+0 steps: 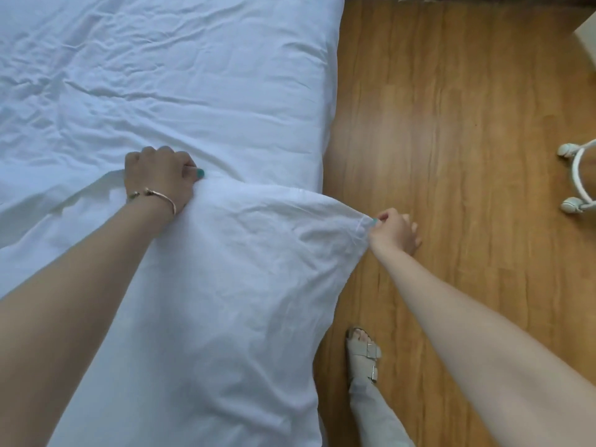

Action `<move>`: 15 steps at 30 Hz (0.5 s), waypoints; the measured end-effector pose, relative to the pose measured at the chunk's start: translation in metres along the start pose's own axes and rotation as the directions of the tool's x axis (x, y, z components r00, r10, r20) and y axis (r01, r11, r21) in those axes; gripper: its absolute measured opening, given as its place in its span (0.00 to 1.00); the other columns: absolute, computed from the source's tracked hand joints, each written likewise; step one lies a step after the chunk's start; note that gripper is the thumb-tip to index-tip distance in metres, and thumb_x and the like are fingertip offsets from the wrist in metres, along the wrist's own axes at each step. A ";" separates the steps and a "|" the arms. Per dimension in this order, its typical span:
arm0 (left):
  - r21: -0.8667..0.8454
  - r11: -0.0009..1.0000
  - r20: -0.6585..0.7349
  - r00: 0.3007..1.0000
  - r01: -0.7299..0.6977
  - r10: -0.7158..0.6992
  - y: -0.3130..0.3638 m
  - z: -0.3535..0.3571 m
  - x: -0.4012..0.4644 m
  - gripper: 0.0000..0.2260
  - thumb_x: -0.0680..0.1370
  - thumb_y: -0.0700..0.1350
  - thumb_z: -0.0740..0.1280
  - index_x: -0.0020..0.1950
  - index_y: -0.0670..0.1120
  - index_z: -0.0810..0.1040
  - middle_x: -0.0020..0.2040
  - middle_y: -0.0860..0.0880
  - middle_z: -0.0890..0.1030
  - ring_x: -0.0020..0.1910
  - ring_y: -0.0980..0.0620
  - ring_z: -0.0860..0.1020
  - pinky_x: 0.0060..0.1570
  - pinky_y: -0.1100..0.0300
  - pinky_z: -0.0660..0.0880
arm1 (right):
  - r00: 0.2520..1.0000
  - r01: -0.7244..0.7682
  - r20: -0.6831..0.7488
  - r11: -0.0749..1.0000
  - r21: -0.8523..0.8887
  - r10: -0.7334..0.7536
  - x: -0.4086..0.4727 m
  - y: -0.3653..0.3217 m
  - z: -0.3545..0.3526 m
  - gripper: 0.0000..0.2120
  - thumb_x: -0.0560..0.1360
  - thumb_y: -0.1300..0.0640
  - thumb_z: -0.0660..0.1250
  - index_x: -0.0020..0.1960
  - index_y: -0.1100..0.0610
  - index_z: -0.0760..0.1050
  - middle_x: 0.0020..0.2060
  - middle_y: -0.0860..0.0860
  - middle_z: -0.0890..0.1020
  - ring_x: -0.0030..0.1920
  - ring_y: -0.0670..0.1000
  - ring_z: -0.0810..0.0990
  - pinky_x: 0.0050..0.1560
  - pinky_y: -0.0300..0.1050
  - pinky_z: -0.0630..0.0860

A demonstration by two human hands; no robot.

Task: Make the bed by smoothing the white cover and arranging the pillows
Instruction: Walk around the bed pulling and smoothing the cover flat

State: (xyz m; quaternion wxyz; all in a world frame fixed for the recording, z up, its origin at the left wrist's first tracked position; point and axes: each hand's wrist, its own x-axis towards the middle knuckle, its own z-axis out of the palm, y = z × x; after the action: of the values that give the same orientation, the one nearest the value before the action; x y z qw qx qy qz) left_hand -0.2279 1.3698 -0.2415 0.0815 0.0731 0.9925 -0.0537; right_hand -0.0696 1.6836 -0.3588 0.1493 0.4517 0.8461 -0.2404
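A white cover (180, 91) lies wrinkled over the bed, filling the left half of the view. Its near part (245, 285) is bunched up and lifted toward me. My left hand (159, 177), with a bracelet on the wrist, grips a fold of the cover on top of the bed. My right hand (395, 232) pinches the cover's corner, holding it out past the bed's right edge over the floor. The fabric is pulled taut between both hands. No pillow can be told apart from the cover.
A wooden floor (451, 124) runs along the bed's right side. My sandalled foot (362, 354) stands close to the bed edge. A white wheeled frame (577, 179) sits at the right edge, and a pale furniture corner (585, 40) at the top right.
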 end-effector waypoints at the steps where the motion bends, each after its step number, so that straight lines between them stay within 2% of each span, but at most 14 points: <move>1: 0.009 1.000 -0.090 0.996 0.019 -0.018 0.005 0.005 -0.005 0.08 0.78 0.44 0.65 0.56 0.46 0.79 0.56 0.41 0.76 0.58 0.39 0.72 0.61 0.50 0.60 | 0.998 -0.052 0.023 0.998 0.047 0.051 -0.006 0.000 -0.001 0.11 0.76 0.58 0.63 0.58 0.50 0.74 0.61 0.52 0.73 0.64 0.56 0.69 0.65 0.51 0.64; 2: -0.043 0.999 -0.158 0.987 0.032 -0.038 0.011 0.012 -0.011 0.11 0.77 0.41 0.65 0.59 0.44 0.78 0.60 0.39 0.74 0.61 0.38 0.70 0.64 0.49 0.59 | 0.996 -0.056 0.077 0.993 0.103 0.048 -0.017 -0.003 -0.001 0.15 0.76 0.59 0.63 0.62 0.52 0.72 0.63 0.53 0.71 0.64 0.56 0.69 0.65 0.52 0.67; 3: -0.122 0.991 -0.197 0.978 0.051 -0.075 0.018 0.017 -0.021 0.14 0.77 0.39 0.64 0.62 0.42 0.76 0.63 0.38 0.72 0.63 0.38 0.70 0.66 0.48 0.59 | 0.990 0.000 0.137 0.984 0.179 -0.025 -0.032 -0.009 -0.002 0.17 0.77 0.59 0.62 0.65 0.53 0.69 0.65 0.53 0.70 0.63 0.55 0.71 0.63 0.53 0.70; 5: -0.330 0.931 -0.219 0.946 0.157 -0.237 0.032 0.026 -0.049 0.16 0.78 0.40 0.61 0.65 0.40 0.73 0.67 0.37 0.70 0.67 0.38 0.68 0.68 0.47 0.59 | 0.920 0.249 0.200 0.898 0.362 -0.336 -0.076 -0.026 -0.004 0.20 0.78 0.57 0.61 0.70 0.52 0.67 0.68 0.50 0.68 0.65 0.53 0.71 0.64 0.50 0.71; 6: -0.406 0.886 -0.196 0.926 0.224 -0.324 0.038 0.030 -0.068 0.17 0.79 0.42 0.60 0.67 0.39 0.71 0.70 0.37 0.68 0.70 0.38 0.65 0.70 0.47 0.57 | 0.832 0.418 0.193 0.815 0.401 -0.521 -0.099 -0.036 -0.007 0.21 0.79 0.55 0.60 0.72 0.51 0.65 0.70 0.49 0.66 0.68 0.52 0.68 0.67 0.47 0.67; 7: -0.434 0.856 -0.162 0.910 0.280 -0.380 0.044 0.034 -0.088 0.20 0.80 0.46 0.59 0.70 0.39 0.68 0.72 0.37 0.65 0.72 0.39 0.62 0.72 0.47 0.55 | 0.705 0.588 0.184 0.710 0.388 -0.685 -0.122 -0.044 -0.009 0.23 0.79 0.54 0.60 0.74 0.50 0.64 0.72 0.48 0.64 0.72 0.51 0.64 0.69 0.46 0.62; 9: -0.365 0.873 -0.080 0.923 0.325 -0.377 0.048 0.042 -0.134 0.25 0.81 0.51 0.55 0.75 0.40 0.62 0.76 0.39 0.60 0.76 0.41 0.57 0.73 0.46 0.52 | 0.418 0.834 0.222 0.469 0.290 -0.881 -0.161 -0.056 -0.010 0.23 0.80 0.53 0.57 0.75 0.47 0.62 0.76 0.48 0.60 0.77 0.52 0.55 0.73 0.48 0.53; 10: -0.297 0.898 -0.021 0.938 0.324 -0.345 0.047 0.045 -0.155 0.26 0.81 0.52 0.53 0.77 0.42 0.58 0.77 0.41 0.58 0.76 0.42 0.55 0.73 0.45 0.51 | 0.308 0.900 0.272 0.372 0.227 -0.912 -0.175 -0.058 -0.007 0.23 0.81 0.53 0.55 0.76 0.46 0.62 0.77 0.48 0.59 0.78 0.53 0.53 0.74 0.51 0.51; 11: -0.230 0.920 0.032 0.947 0.318 -0.320 0.044 0.047 -0.173 0.27 0.81 0.54 0.50 0.78 0.44 0.56 0.78 0.43 0.56 0.77 0.44 0.54 0.74 0.46 0.49 | 0.242 0.938 0.349 0.310 0.154 -0.905 -0.182 -0.058 -0.004 0.24 0.81 0.54 0.53 0.76 0.45 0.59 0.78 0.47 0.57 0.78 0.54 0.50 0.75 0.54 0.49; 12: -0.179 0.931 0.068 0.948 0.318 -0.310 0.038 0.049 -0.190 0.27 0.81 0.55 0.48 0.78 0.46 0.54 0.78 0.45 0.55 0.77 0.46 0.54 0.74 0.47 0.47 | 0.227 0.956 0.446 0.285 0.067 -0.866 -0.185 -0.055 0.000 0.24 0.82 0.52 0.50 0.78 0.44 0.55 0.79 0.45 0.53 0.79 0.53 0.47 0.76 0.56 0.48; 15: -0.079 0.923 0.107 0.924 0.377 -0.368 0.021 0.050 -0.233 0.28 0.79 0.60 0.44 0.78 0.53 0.54 0.79 0.47 0.55 0.78 0.48 0.52 0.73 0.49 0.43 | 0.285 0.956 0.632 0.264 -0.130 -0.720 -0.170 -0.045 0.005 0.25 0.83 0.45 0.42 0.78 0.41 0.40 0.78 0.41 0.40 0.78 0.49 0.37 0.76 0.59 0.44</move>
State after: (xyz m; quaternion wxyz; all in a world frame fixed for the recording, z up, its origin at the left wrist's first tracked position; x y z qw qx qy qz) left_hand 0.0107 1.3532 -0.2528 0.1177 -0.1235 0.9851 -0.0226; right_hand -0.0144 1.5416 -0.2710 0.2919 -0.2162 0.9187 -0.1551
